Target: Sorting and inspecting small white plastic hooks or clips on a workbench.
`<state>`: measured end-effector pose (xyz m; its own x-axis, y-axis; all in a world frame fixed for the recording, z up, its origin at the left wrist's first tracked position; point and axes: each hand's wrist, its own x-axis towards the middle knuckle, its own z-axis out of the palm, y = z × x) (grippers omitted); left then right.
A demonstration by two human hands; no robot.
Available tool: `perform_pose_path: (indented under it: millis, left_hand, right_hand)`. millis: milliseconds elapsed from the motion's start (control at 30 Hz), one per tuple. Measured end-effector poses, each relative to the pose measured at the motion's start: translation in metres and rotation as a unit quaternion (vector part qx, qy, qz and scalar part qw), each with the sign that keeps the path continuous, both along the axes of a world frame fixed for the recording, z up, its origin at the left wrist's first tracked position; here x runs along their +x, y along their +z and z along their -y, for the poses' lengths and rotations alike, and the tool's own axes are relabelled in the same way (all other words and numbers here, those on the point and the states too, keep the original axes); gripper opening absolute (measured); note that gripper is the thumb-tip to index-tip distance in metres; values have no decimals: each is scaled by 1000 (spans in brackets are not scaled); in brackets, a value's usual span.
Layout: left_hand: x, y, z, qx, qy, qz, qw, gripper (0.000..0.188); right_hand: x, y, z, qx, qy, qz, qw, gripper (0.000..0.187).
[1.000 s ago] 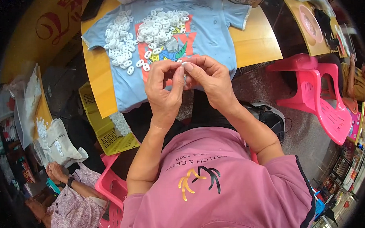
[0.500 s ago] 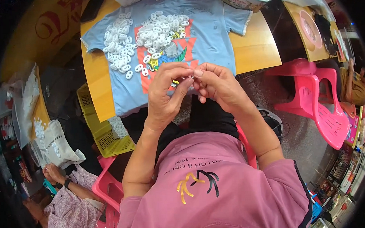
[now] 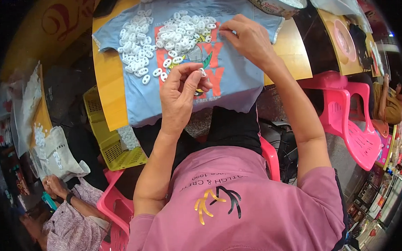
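A pale bag (image 3: 63, 145) at left bears small dark lettering. White two-holed pieces (image 3: 137, 45) lie heaped on a blue shirt (image 3: 241, 76) printed with bold red letters. My left hand (image 3: 181, 90) pinches one white piece (image 3: 202, 72) above it; my right hand (image 3: 250, 39) hovers well apart, its grip unclear, near a labelled tin (image 3: 272, 8).

Smooth plastic pieces (image 3: 185, 32) are lying on a matt cloth T-shirt (image 3: 237, 79), a smooth wood-look worktop (image 3: 112, 112) is showing at its near-left corner
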<state>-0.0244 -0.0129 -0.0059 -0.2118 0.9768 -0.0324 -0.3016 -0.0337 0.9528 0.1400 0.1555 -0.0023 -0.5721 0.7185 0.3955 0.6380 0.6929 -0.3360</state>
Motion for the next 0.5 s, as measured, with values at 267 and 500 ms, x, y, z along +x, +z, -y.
perform_pose_path:
  millis: [267,500]
  left_hand:
    - [-2,0,1,-44,-14,20,999,21]
    - [-9,-1,2,-56,6,48,997,19]
  right_hand:
    - [-10,13,-12,53,63,152,985,13]
    - [0,22,-1,-106,53,-1,993,14]
